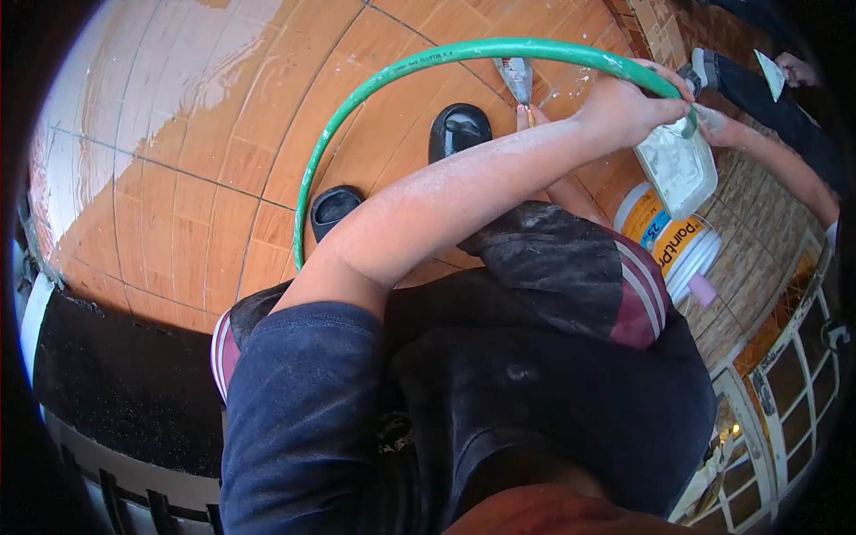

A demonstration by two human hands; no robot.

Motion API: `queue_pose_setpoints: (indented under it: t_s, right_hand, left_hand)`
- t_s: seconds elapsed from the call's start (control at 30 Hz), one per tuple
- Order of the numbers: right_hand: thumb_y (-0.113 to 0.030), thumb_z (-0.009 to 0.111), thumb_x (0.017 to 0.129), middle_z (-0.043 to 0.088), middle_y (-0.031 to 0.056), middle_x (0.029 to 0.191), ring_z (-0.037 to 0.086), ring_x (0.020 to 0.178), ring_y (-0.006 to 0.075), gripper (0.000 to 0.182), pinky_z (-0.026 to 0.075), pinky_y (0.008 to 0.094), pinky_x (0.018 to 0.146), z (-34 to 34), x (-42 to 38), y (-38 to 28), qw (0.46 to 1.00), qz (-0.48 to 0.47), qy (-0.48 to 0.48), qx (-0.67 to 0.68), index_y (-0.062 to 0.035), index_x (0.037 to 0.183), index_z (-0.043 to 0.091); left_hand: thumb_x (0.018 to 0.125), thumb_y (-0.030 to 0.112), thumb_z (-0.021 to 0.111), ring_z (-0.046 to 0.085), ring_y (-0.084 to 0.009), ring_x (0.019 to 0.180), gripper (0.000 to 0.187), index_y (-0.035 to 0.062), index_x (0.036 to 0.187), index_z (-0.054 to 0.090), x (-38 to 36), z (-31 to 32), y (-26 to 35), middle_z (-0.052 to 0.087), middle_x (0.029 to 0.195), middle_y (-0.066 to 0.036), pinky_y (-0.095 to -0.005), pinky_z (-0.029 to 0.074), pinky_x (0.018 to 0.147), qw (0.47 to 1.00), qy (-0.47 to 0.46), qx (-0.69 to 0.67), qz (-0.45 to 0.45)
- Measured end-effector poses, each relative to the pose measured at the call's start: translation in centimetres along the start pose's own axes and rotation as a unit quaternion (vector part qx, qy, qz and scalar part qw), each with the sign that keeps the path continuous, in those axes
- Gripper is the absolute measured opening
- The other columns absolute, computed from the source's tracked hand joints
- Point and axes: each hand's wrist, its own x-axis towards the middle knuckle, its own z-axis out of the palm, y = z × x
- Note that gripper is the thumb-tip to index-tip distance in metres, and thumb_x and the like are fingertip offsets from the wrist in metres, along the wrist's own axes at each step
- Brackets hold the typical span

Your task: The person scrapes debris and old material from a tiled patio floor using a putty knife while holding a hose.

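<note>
My left hand [624, 109] reaches across to the upper right, fingers closed around the end section of a green hose [446, 53]. Just beyond it, my right hand [719, 129] is closed at the upper edge of a flat tool [678, 169] smeared with white paste. The hose end bends down close to this tool. Both forearms have white dust on them. A putty knife [515, 78] with a whitish blade is near the slippers. Skin shows beside its handle, partly covered by my left forearm; I cannot tell what grips or touches it.
Black slippers [459, 132] sit on orange tiles [209, 209], which look wet at the upper left. A PaintPro bucket [664, 234] is right of my knee. Another person's hand [794, 69] holds a scraper [769, 76] at the upper right. A white metal grille [802, 383] is lower right.
</note>
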Motion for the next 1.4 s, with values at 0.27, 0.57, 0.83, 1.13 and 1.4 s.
queue_pose_setpoints:
  t_s: [0.27, 0.57, 0.83, 1.13, 1.4]
  right_hand:
    - [-0.028, 0.058, 0.096, 0.065, 0.0118, 0.09, 0.056, 0.083, 0.0219, 0.028, 0.045, 0.0361, 0.078, 1.5, 1.2, 3.7, 0.998, -0.06, -0.001, 0.028, -0.0046, 0.109, 0.066]
    - [-0.044, 0.049, 0.095, 0.064, 0.0284, 0.101, 0.061, 0.099, 0.0443, 0.047, 0.046, 0.0505, 0.085, -2.4, -0.5, 12.1, 0.984, 0.171, 0.058, -0.006, -0.0007, 0.104, 0.066]
    - [-0.047, 0.046, 0.095, 0.064, 0.0313, 0.088, 0.062, 0.09, 0.0484, 0.058, 0.047, 0.053, 0.082, -3.4, 2.6, 13.2, 0.98, 0.076, 0.09, -0.163, 0.0056, 0.084, 0.067]
    - [-0.05, 0.055, 0.092, 0.068, 0.0232, 0.102, 0.064, 0.099, 0.0339, 0.054, 0.047, 0.0399, 0.087, -8.7, 8.5, 10.7, 0.988, 0.13, 0.057, 0.058, 0.0, 0.107, 0.068]
    - [-0.047, 0.057, 0.092, 0.065, 0.0261, 0.107, 0.06, 0.105, 0.04, 0.053, 0.046, 0.0445, 0.089, -3.3, -12.0, 16.8, 0.956, 0.216, 0.2, -0.015, 0.0017, 0.11, 0.064]
  left_hand:
    - [0.083, 0.01, 0.072, 0.069, -0.0145, 0.079, 0.017, -0.0005, 0.096, 0.069, 0.5, -0.4, -0.7, 0.071, 0.087, -0.01, -0.0255, 0.056, 0.07, 0.999, -0.032, -0.043, -0.007]
    - [0.087, 0.004, 0.066, 0.068, -0.022, 0.088, 0.017, -0.0002, 0.103, 0.063, 4.3, -9.6, 7.2, 0.068, 0.097, -0.013, -0.0341, 0.057, 0.081, 0.995, 0.048, -0.072, -0.048]
    - [0.089, 0.009, 0.064, 0.069, -0.0287, 0.092, 0.024, -0.0021, 0.11, 0.058, 4.8, -15.8, 9.0, 0.068, 0.099, -0.017, -0.0391, 0.057, 0.086, 0.999, 0.039, -0.022, -0.005]
    - [0.087, 0.007, 0.067, 0.069, -0.0273, 0.092, 0.02, -0.0008, 0.104, 0.06, 1.9, -15.9, 8.7, 0.068, 0.097, -0.016, -0.0384, 0.056, 0.088, 0.992, 0.048, 0.077, -0.091]
    - [0.087, 0.008, 0.068, 0.068, -0.0239, 0.092, 0.017, -0.0002, 0.101, 0.064, -0.3, -15.0, 6.1, 0.069, 0.096, -0.013, -0.0343, 0.055, 0.087, 0.984, -0.004, 0.118, -0.13]
